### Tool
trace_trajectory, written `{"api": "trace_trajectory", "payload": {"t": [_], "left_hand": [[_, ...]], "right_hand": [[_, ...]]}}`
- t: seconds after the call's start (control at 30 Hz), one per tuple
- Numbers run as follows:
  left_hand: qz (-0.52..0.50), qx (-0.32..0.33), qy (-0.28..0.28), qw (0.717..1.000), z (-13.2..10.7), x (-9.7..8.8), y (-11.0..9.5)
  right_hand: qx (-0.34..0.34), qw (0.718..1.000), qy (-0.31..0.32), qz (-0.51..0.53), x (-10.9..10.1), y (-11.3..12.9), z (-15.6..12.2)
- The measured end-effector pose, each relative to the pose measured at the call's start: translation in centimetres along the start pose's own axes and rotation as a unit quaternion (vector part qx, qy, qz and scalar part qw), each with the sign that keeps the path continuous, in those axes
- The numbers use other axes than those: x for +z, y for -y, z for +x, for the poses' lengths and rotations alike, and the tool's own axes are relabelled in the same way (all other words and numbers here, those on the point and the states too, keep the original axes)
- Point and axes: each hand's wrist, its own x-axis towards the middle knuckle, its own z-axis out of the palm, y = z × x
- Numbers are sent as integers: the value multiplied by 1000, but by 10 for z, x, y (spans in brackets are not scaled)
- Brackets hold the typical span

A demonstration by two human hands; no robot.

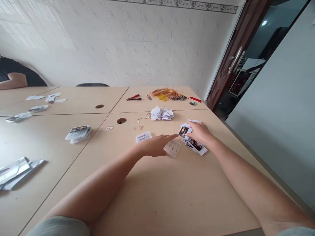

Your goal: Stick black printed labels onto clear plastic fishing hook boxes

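Left hand (156,146) extended flat; right hand (199,132) atop photo cards (195,146).

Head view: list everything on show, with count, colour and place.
Pliers: one pair, red handles, far table.
Wire bundle: one, copper-coloured, far table.
Red strip: one, red, far table's right corner.
Card stack: one, white, near table's far edge.
Photo cards: loose pile, count unclear, white with dark pictures, near table.
Plastic sheet: one, clear, beside the photo cards.
Silver packets: several, left table.
Door: one, brown, right.
Co-worker's arm: one, far left.
Left hand: one, beside the photo cards.
Right hand: one, on the photo cards.
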Motion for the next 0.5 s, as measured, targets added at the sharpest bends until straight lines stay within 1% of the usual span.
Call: {"api": "trace_trajectory", "payload": {"t": [0.1, 0.13, 0.2, 0.27, 0.33, 0.4, 0.5], "left_hand": [[-60, -9, -15, 998, -4, -2, 7], [-86, -13, -33, 996, -5, -3, 8], [-150, -20, -87, 985, -6, -5, 8], [-224, -24, -147, 963, -4, -4, 4], [-298, -24, -195, 934, -1, -1, -2], [-361, -21, -230, 903, 1, 3, -7], [-434, -11, -271, 859, 0, 3, -12]], "right_hand": [[21, 999, 32, 39, -6, 1, 7], [26, 997, 41, 60, -9, 1, 7], [27, 991, 61, 115, -16, 2, 5], [18, 980, 79, 183, -25, 5, -1], [3, 963, 92, 254, -32, 11, -10], [-11, 944, 102, 312, -37, 21, -20], [-23, 924, 111, 366, -41, 35, -33]]}}
